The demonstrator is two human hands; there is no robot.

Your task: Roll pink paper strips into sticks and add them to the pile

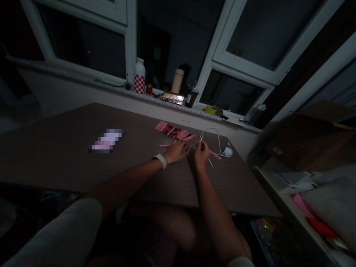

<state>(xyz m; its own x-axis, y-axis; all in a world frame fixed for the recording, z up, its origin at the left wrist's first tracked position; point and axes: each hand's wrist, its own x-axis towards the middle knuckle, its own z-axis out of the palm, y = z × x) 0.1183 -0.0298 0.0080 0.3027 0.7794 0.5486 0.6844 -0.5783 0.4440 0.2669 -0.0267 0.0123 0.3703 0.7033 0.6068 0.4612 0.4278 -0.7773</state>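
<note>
My left hand [175, 152], with a white watch band [160, 161] on the wrist, rests on the brown wood-look table [55, 155]. A loose pink stick [164, 145] pokes out from under that hand. Just beyond lies a row of several pink and red sticks [174, 131]. My right hand [201, 154] has its fingers gathered close to a thin white cable [214, 135]. Whether those fingers hold anything is hidden. The cable runs to a white charger plug [227, 151]. Thin pink-and-white strips [215, 155] lie beside my right hand.
A blurred pink-and-white patch [105, 141] lies on the table's left. Behind the table, a windowsill [111, 89] holds a red-checked white bottle [139, 76], a beige flask [177, 81] and small items. A cardboard box [311, 137] stands at right. My legs are below the table.
</note>
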